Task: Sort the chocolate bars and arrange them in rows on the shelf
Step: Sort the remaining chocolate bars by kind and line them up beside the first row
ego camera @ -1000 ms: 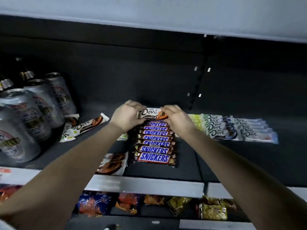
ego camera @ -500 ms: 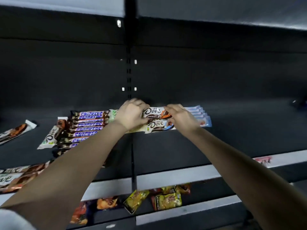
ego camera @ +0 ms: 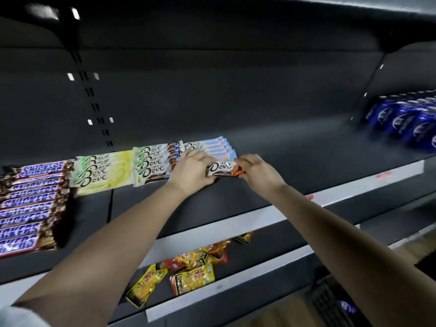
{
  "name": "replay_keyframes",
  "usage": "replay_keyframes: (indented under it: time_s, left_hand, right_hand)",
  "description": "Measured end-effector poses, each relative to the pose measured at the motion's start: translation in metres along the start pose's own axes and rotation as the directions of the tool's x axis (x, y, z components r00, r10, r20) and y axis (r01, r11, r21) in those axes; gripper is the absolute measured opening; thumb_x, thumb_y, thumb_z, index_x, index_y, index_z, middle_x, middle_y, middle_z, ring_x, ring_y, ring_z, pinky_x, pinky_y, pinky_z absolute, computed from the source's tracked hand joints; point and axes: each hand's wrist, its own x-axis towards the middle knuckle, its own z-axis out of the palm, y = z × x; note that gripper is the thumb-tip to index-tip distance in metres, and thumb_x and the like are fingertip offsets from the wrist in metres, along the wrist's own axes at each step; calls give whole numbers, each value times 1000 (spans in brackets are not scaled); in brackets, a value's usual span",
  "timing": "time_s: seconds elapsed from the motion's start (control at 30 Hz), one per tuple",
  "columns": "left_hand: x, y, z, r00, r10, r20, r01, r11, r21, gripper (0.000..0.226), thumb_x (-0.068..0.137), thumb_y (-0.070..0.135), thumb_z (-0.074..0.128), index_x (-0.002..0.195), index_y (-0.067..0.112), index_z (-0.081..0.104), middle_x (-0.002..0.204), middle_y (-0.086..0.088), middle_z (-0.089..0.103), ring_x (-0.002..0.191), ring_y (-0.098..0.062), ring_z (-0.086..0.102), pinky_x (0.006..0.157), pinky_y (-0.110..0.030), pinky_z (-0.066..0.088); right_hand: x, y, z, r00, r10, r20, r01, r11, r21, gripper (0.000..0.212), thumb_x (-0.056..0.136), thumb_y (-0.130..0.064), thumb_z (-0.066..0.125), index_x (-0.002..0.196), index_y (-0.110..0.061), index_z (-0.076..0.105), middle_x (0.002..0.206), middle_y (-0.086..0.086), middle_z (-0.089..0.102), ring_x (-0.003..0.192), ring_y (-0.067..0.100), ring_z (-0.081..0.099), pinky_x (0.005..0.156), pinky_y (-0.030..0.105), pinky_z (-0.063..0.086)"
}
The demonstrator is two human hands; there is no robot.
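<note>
Dove bar (ego camera: 221, 169), Dove rows (ego camera: 151, 165), Snickers row (ego camera: 26, 204)

A: Wrapper finish of the brown Dove bar (ego camera: 221, 168) between the left hand (ego camera: 192, 169) and the right hand (ego camera: 258, 173)?
B: Smooth, glossy film. Snickers bars (ego camera: 28, 201), far left of the left hand: same gloss.
A: Shelf (ego camera: 236, 197) beneath both hands?
B: Matt, dark surface. Front strip (ego camera: 236, 218): smooth, white.

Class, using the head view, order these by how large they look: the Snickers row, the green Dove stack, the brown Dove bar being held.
Largest: Snickers row, though nearness to the camera inflates it.
Then green Dove stack.
Smallest: brown Dove bar.
</note>
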Motion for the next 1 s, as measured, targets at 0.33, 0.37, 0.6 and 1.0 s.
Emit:
replay_keyframes:
  time_s: [0.33,0.37,0.6,1.0]
  left_hand:
    - [33,60,49,998,-52,-27,49,993,-109,45,84,31,65,127,21,57,126,2,57,121,-22,43,105,-32,27]
    - [35,65,52,997,-66,-37,62,993,-105,44,84,32,65,127,23,56,127,3,55,122,-21,41,105,-33,27]
    - [47,79,69,969,-212,-131,212,977,-14,63,85,43,59,139,17,39,141,-4,41,131,-26,33,112,-37,20]
    - [69,53,70,893,-425,-150,441,893,92,73,87,52,45,143,8,28,149,-9,32,140,-25,21,118,-40,4]
  right_hand:
    - [-26,68,-1,996,85,25,-85,996,-3,43,92,-10,53,134,-11,43,133,6,45,122,23,39,95,38,46]
    - [-26,74,0,995,93,26,-93,996,-1,44,92,-10,53,135,-11,42,134,6,44,123,22,38,96,38,45]
    - [-21,106,6,993,114,-17,-113,991,78,48,92,-6,50,138,-11,40,139,6,40,128,22,34,101,34,41]
    - [36,124,28,988,125,-94,-107,979,174,52,87,5,49,137,-9,42,139,6,42,129,22,32,101,31,38]
